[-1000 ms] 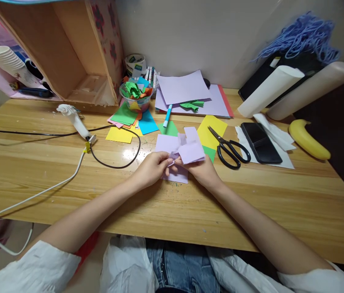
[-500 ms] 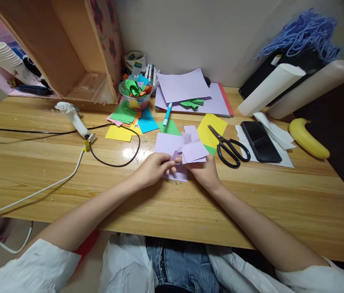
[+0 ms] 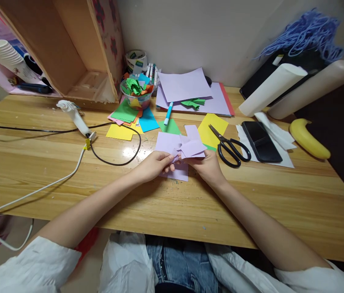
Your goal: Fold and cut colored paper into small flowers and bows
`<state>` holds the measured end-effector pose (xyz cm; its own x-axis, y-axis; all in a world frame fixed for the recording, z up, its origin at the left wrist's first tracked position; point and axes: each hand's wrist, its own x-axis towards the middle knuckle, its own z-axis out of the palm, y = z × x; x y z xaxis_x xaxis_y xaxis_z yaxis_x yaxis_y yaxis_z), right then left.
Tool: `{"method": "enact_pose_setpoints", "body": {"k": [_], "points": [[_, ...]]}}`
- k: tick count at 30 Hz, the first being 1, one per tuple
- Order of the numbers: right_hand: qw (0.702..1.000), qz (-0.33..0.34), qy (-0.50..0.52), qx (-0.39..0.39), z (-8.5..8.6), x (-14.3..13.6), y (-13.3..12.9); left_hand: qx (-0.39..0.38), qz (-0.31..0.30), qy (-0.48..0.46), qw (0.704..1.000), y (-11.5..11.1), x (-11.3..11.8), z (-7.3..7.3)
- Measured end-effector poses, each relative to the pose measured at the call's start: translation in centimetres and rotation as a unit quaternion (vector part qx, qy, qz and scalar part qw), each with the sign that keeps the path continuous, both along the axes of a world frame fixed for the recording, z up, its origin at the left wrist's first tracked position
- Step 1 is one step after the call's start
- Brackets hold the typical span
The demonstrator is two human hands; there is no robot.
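Note:
Between my hands, above the desk, is a piece of folded purple paper (image 3: 192, 147) with several flaps. My left hand (image 3: 158, 163) is closed, thumb and fingers pinching its left part. My right hand (image 3: 207, 165) is closed on its right side, with the fingers partly hidden beneath the flaps. Under them lies a flat purple sheet (image 3: 165, 141) on the desk, partly covered by my hands. Just right of my right hand rest black-handled scissors (image 3: 229, 146), their blades over a yellow sheet (image 3: 211, 125). A blue marker (image 3: 168, 114) lies across a green sheet (image 3: 171, 127).
At the back stands a clear bowl (image 3: 136, 93) of crumpled paper scraps, near stacked purple sheets (image 3: 187, 87). A phone (image 3: 261, 141) and a banana (image 3: 309, 138) lie to the right. On the left, a black cable (image 3: 139, 148) loops beside a white stand (image 3: 74, 118).
The flaps of the folded purple paper have tilted lower and flatter in my right hand. My left hand keeps its pinch with a slight shift of the fingers.

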<state>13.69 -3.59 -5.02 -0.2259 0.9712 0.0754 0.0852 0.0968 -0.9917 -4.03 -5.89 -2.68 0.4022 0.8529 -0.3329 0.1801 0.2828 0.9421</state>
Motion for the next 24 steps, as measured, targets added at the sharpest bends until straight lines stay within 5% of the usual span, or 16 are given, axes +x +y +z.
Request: {"method": "enact_pose_setpoints", "body": {"k": [7,24], "points": [[0.999,-0.005,0.027,-0.021,-0.2,-0.5,-0.5,0.083,-0.002,0.091,0.992,-0.3,0.2,-0.2],[0.999,-0.035,-0.021,-0.019,0.0,-1.3,-0.9,0.125,-0.027,0.144,0.981,-0.5,0.4,0.7]]}}
